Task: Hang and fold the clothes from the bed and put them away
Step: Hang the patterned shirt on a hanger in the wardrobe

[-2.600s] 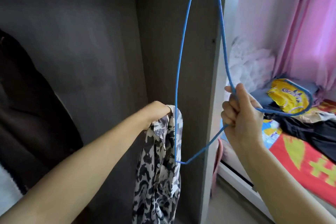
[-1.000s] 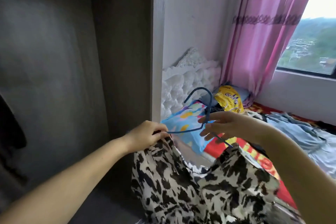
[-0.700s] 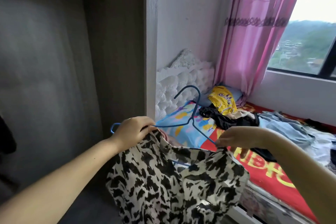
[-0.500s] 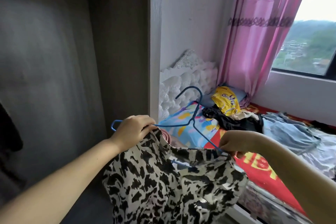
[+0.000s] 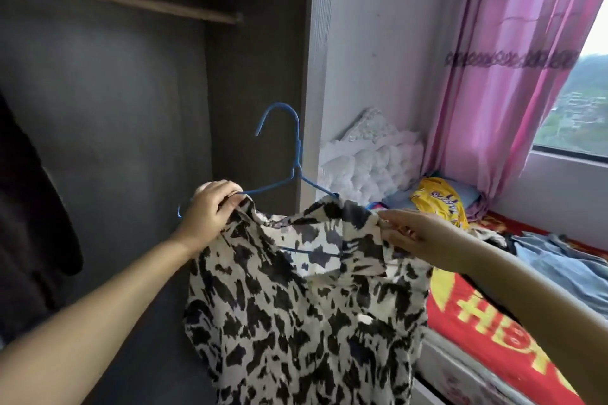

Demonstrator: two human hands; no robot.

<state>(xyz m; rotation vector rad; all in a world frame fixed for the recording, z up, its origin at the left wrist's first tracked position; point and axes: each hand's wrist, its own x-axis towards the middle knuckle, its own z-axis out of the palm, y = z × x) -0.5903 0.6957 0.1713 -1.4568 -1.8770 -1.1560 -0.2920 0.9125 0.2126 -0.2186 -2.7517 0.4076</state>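
The black-and-cream animal-print shirt [image 5: 296,312] hangs in the lower centre of the frame, partly threaded onto a blue wire clothes hanger [image 5: 294,154]. The hanger's hook points up at mid-frame, in front of the dark wardrobe interior [image 5: 115,108]; its right arm runs under the shirt collar, and its lower bar shows through the neck opening.

The left hand [image 5: 210,210], left of centre, has its fingers curled round the left arm of the hanger and the shirt's shoulder fabric, holding both together. The left tip of the hanger projects past this hand. The right hand [image 5: 411,233], right of centre, pinches the shirt's opposite shoulder between thumb and fingers; the remaining fingers are narrow and lightly bent.

A wooden hanging rail [image 5: 131,0] crosses the upper left of the frame. A dark garment [image 5: 29,207] hangs at the left edge. The bed [image 5: 493,322], covered in red-and-yellow printed fabric, occupies the lower right, carrying a yellow garment [image 5: 437,200] and pale blue denim clothing [image 5: 559,263]. A white tufted headboard [image 5: 368,161] stands at centre right beside a pink curtain [image 5: 500,76].
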